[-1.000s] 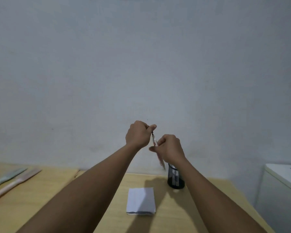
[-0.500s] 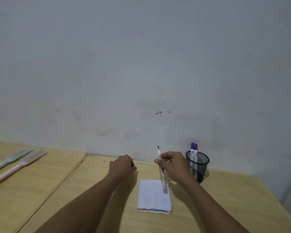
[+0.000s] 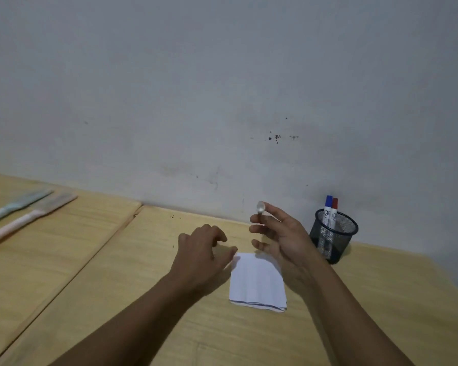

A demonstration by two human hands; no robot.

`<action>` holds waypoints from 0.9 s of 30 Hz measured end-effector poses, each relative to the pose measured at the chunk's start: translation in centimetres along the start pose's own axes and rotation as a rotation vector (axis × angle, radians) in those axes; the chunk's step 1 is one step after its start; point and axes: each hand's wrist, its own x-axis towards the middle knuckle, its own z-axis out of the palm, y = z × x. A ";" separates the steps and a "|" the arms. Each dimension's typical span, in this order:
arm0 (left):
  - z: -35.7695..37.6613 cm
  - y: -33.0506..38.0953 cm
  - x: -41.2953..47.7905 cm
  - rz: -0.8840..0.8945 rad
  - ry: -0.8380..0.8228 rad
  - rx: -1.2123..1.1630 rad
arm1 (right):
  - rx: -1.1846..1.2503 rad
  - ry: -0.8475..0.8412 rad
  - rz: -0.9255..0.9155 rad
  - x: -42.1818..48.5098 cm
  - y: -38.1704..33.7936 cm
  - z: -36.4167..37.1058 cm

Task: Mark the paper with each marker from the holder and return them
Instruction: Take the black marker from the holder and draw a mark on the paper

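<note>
A folded white paper [image 3: 257,281] lies on the wooden table [image 3: 132,276]. My right hand [image 3: 286,241] hovers over the paper's far edge and holds a white marker [image 3: 261,208], whose round end points at the camera. My left hand [image 3: 198,252] rests just left of the paper with its fingers curled, and its thumb reaches toward the paper's near-left corner. The marker's cap, which this hand held earlier, is hidden under the fingers. A black mesh holder [image 3: 333,233] stands at the right by the wall, with a blue-capped marker [image 3: 328,203] and a red-capped marker [image 3: 335,206] upright in it.
Two long flat tools, one teal [image 3: 19,204] and one pink [image 3: 29,217], lie on the left tabletop. A seam [image 3: 111,239] runs between the two tabletops. The grey wall [image 3: 222,101] closes off the table's far edge.
Both hands have come down from in front of the wall to the table. The marker has tipped from tip-up to tip-down over the paper. My left hand has moved to the paper's corner.
</note>
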 end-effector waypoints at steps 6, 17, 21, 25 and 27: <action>0.7 -0.6 -1.0 0.082 -0.263 0.151 | -0.506 -0.021 -0.056 0.7 3.8 0.1; 0.7 -2.1 -0.6 0.136 -0.314 0.174 | -0.749 0.055 -0.193 2.0 7.2 0.1; 0.6 -2.8 -0.5 0.130 -0.371 0.178 | -0.767 0.012 -0.214 2.2 7.5 -0.1; 0.6 -2.8 -0.4 0.116 -0.416 0.175 | -0.780 0.000 -0.194 2.3 8.0 -0.4; 0.6 -2.8 -0.5 0.119 -0.419 0.164 | -0.756 0.006 -0.193 2.2 7.9 -0.4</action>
